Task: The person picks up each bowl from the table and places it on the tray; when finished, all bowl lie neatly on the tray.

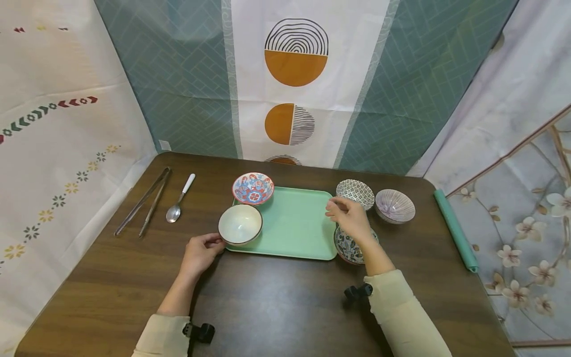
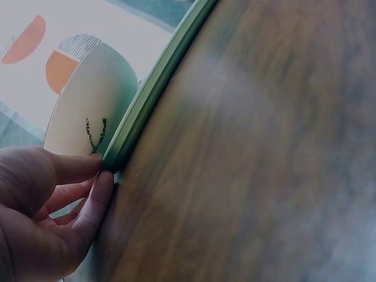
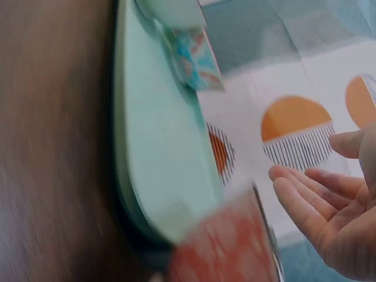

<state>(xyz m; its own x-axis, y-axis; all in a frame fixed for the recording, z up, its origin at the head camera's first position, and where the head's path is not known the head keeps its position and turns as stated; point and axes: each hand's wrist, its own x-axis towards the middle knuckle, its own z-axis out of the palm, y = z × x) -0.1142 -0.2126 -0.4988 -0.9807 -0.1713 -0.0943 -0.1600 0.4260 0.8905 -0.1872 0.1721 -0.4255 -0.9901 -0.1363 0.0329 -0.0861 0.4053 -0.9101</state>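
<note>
At the near left corner of the pale green tray (image 1: 296, 223), my left hand (image 1: 202, 253) pinches the rim between thumb and fingers, as the left wrist view shows on the tray edge (image 2: 141, 108). Beside those fingers a cream bowl (image 1: 240, 225) sits on the tray's left end, with a red-and-blue patterned bowl (image 1: 253, 188) behind it. My right hand (image 1: 350, 218) hovers near the tray's right edge, fingers loosely extended and holding nothing. Below its wrist is a dark floral bowl (image 1: 347, 248), partly hidden by the forearm; its reddish outside (image 3: 226, 244) blurs in the right wrist view.
A small-patterned bowl (image 1: 355, 192) and a purple striped bowl (image 1: 395, 206) stand at the back right. Metal tongs (image 1: 144, 201) and a white-handled spoon (image 1: 180, 198) lie at the left. A rolled green item (image 1: 456, 230) lies along the right table edge.
</note>
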